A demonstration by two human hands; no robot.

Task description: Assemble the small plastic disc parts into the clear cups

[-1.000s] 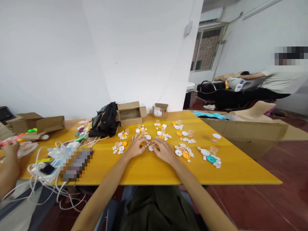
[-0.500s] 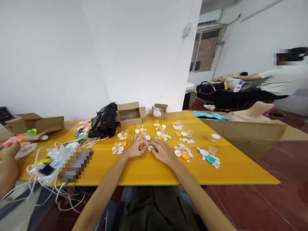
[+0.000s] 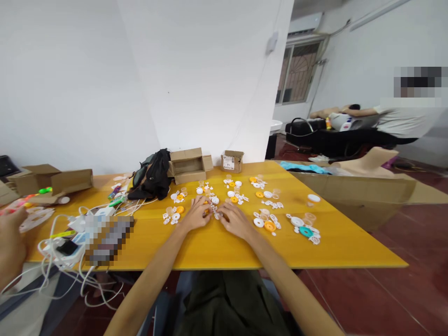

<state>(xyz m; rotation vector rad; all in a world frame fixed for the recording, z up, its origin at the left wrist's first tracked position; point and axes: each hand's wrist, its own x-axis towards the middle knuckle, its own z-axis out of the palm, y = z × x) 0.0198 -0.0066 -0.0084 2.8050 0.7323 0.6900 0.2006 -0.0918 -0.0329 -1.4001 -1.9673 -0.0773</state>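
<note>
My left hand [image 3: 197, 215] rests low over the table with its fingers curled down and thumb drawn in. A bit of orange plastic [image 3: 206, 214] shows under those fingers, mostly hidden. Facing it, my right hand [image 3: 235, 219] is bent, thumb and fingertips close to a small pale plastic piece [image 3: 217, 216]; what they grip is too small to make out. Just beyond the fingertips lies a white plastic wheel [image 3: 214, 200]. To the right is a group with an orange ring [image 3: 269, 227] and a white disc [image 3: 258, 223].
Groups of plastic parts spread over the yellow table [image 3: 224, 254], one with a teal ring [image 3: 305, 232]. A lidded clear cup [image 3: 313, 199] stands right. Cardboard boxes [image 3: 189, 168] and a black bag [image 3: 154, 175] line the back. Cables [image 3: 82, 261] and another person's hand [image 3: 12, 238] are left.
Both my hands stay in nearly the same place, with small finger shifts. The right fingertips have closed in slightly by the pale piece. The other person's hand at left has moved a little.
</note>
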